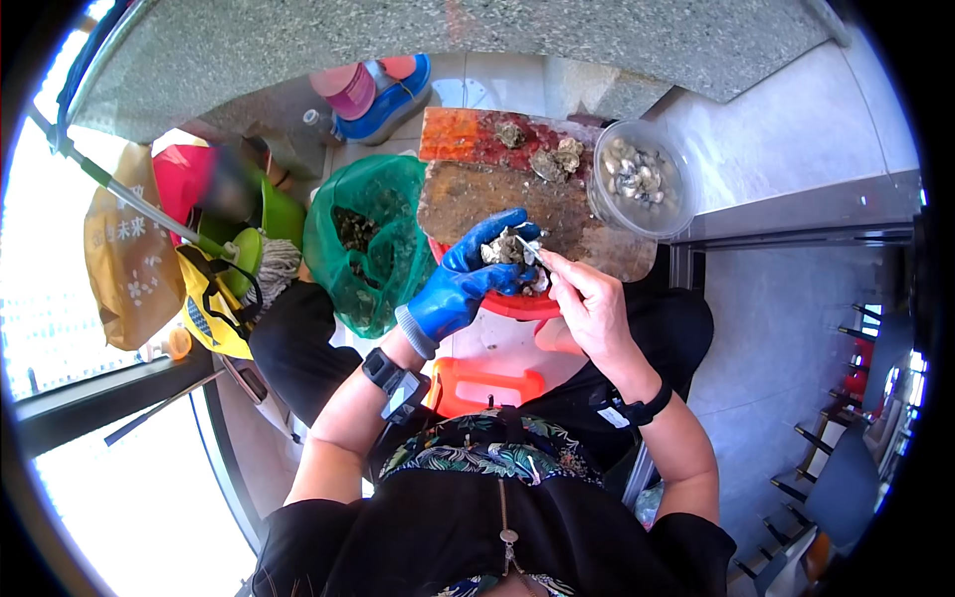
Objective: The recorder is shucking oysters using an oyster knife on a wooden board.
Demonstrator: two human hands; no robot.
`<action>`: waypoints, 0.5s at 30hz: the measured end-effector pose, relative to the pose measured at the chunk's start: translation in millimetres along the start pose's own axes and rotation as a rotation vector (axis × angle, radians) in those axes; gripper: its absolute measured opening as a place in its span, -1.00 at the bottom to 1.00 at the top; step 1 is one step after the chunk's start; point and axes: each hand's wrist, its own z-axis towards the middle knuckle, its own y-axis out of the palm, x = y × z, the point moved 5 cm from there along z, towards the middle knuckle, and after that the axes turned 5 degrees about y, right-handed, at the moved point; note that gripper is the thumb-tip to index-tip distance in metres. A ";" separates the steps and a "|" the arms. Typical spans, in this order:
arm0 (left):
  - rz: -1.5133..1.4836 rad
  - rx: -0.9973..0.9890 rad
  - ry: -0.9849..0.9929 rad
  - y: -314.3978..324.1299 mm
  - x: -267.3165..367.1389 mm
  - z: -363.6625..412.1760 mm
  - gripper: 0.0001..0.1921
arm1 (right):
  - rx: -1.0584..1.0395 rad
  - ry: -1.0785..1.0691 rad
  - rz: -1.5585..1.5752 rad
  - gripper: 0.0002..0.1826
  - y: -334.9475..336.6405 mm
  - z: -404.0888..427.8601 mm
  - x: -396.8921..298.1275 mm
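Observation:
My left hand, in a blue rubber glove, grips an oyster above the near edge of a worn wooden board. Bare, my right hand is closed on a small metal tool, its thin tip against the oyster; its handle is mostly hidden. Beneath both hands a red basin holds shells. Oysters lie on the board's far part. At its right end stands a clear plastic tub of shucked oysters in liquid.
A green mesh bag of oysters lies left of the board. Beyond it are a blue object and a pink tub under a stone counter. A mop and bags are farther left. Chairs stand at right.

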 end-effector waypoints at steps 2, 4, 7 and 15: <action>0.130 -0.033 0.071 -7.6 -1.9 0.4 -0.27 | -0.002 -0.010 -0.010 -0.62 -0.5 0.0 -2.7; 0.168 -0.029 0.091 -8.9 -0.6 -0.5 -0.28 | -0.003 -0.016 -0.022 -0.62 -2.0 -0.5 -6.4; 0.316 -0.019 0.146 -9.9 2.6 0.0 -0.27 | -0.010 -0.035 -0.046 -0.62 -4.2 -0.7 -16.1; 0.692 0.008 0.285 -17.3 3.0 -4.5 -0.26 | -0.022 -0.188 -0.362 -0.60 -1.9 -2.7 -34.5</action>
